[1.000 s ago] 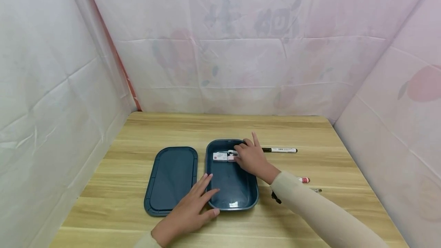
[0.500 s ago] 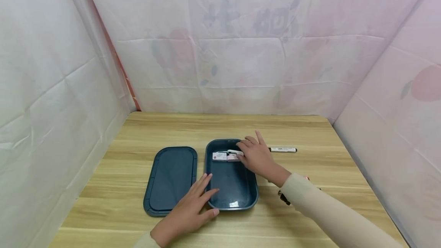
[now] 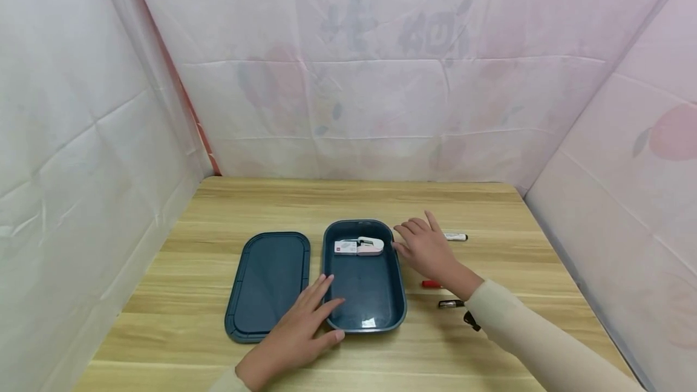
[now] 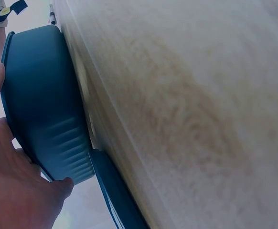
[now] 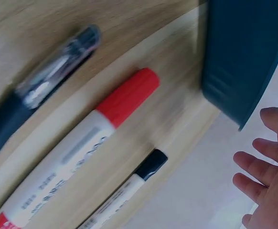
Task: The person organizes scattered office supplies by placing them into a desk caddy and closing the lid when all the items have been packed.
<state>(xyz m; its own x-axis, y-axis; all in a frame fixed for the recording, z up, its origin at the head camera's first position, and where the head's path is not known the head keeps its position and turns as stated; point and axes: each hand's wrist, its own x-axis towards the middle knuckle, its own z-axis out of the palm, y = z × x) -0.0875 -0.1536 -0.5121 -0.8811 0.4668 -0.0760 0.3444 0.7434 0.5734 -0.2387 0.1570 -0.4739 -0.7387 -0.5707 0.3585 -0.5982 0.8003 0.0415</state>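
A dark blue plastic box stands uncovered on the wooden table. Along its far end lie a small white block with a red mark and a white-and-pink stapler, end to end. My left hand rests on the box's left rim with fingers spread; the left wrist view shows the fingers against the box's outer wall. My right hand hovers just by the right rim, holding nothing, its fingers loosely bent. In the right wrist view its fingers are apart from the box.
The matching blue lid lies flat left of the box. To the right lie a red-capped marker, a black-capped marker and a dark pen with a clear cap. A black object shows under the right sleeve.
My right hand has let go of the stapler and drawn back to the right, out of the box. The stapler stays beside the white block. My left hand has not moved.
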